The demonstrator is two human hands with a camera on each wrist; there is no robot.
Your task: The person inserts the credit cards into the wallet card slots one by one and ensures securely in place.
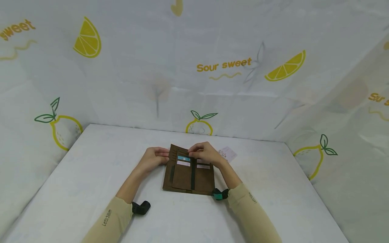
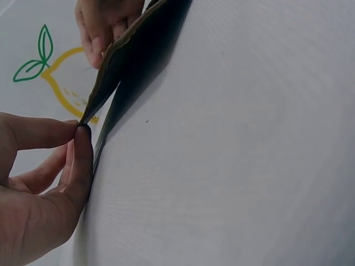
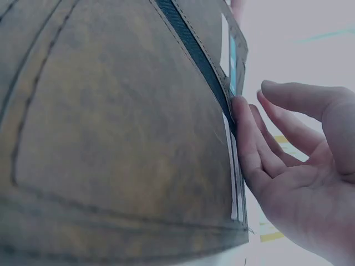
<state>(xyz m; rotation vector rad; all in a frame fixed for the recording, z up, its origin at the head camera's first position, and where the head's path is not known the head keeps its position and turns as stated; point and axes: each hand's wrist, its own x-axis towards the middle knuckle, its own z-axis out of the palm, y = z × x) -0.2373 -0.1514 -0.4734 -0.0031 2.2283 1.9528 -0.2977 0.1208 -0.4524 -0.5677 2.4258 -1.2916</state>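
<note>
An unfolded brown wallet (image 1: 182, 179) lies on the white table, with a dark strip (image 3: 194, 41) down its middle. A blue card (image 1: 183, 158) and a white card (image 1: 183, 163) show in its left-side slots, and a pale card (image 1: 203, 166) in the right side. My left hand (image 1: 153, 158) pinches the wallet's left edge between thumb and finger, lifting that edge off the table in the left wrist view. Across the wallet's upper part reaches my right hand (image 1: 206, 153). Its fingertips touch the wallet beside the strip, while its thumb stands apart with nothing gripped.
A pinkish printed card (image 1: 228, 153) lies on the table (image 1: 258, 189) behind the right hand, partly covered by it. White cloth (image 1: 136, 67) with lemon prints rises behind and at both sides. A black wrist camera (image 1: 141, 207) is strapped to the left wrist, another (image 1: 219, 194) to the right.
</note>
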